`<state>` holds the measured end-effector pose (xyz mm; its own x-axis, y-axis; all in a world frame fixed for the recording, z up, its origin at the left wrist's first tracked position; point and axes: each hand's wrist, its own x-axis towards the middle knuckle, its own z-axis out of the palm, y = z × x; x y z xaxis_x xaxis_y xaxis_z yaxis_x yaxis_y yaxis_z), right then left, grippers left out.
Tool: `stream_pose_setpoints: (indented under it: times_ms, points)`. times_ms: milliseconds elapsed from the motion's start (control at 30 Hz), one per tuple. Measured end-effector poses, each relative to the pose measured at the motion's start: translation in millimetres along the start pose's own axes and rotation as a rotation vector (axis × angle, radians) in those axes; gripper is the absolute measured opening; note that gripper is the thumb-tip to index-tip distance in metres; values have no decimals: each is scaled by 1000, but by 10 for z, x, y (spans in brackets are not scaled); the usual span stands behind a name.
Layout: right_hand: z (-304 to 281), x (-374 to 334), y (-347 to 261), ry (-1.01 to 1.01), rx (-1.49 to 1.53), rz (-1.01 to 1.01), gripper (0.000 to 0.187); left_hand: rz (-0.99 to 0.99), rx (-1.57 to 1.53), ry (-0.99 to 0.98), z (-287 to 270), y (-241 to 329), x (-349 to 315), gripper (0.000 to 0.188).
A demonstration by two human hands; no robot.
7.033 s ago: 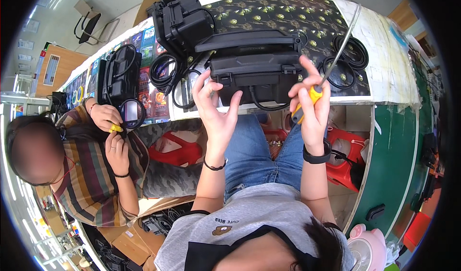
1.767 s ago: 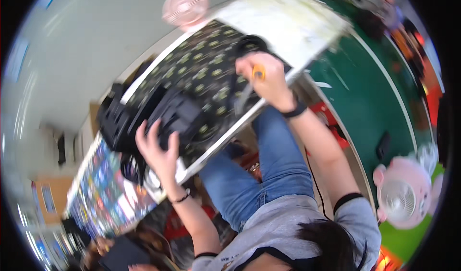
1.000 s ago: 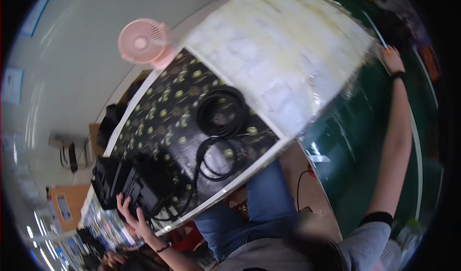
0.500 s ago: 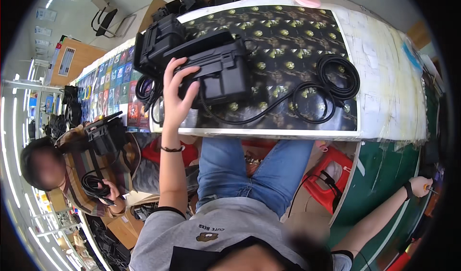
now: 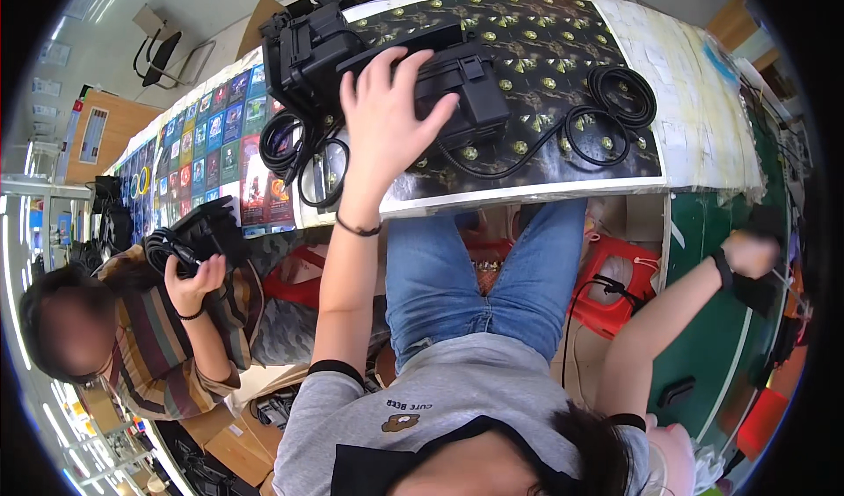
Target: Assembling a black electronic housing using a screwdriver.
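My left hand (image 5: 385,113), fingers apart, covers the left part of the black case (image 5: 479,87) at 12 o'clock on the bench (image 5: 703,127); I cannot tell whether they touch. My right hand (image 5: 752,254) is at 3 o'clock, too blurred to tell its grip. A cable (image 5: 648,100) lies in 2 coils at 1 o'clock.

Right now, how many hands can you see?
3: the left hand, spread at a black case; the right hand, blurred, far right; and a co-worker's hand by a black cable coil. The co-worker's other hand is hidden.
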<state>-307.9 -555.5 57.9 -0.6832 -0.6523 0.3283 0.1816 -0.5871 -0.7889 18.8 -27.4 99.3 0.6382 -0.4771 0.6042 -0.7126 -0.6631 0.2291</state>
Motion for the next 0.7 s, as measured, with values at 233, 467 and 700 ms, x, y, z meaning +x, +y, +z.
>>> stream_pose_setpoints:
  times_ms: [233, 467, 700]
  points:
    - [-566, -1361, -272, -551, -414, 239, 28, 71, 19, -74, 88, -80, 13, 54]
    - [-744, -1869, -891, -650, -126, 219, 18, 86, 37, -65, 82, -130, -37, 54]
    - [-916, -2686, -1561, -1503, -245, 480, 35, 73, 15, -14, 86, -130, 30, 42]
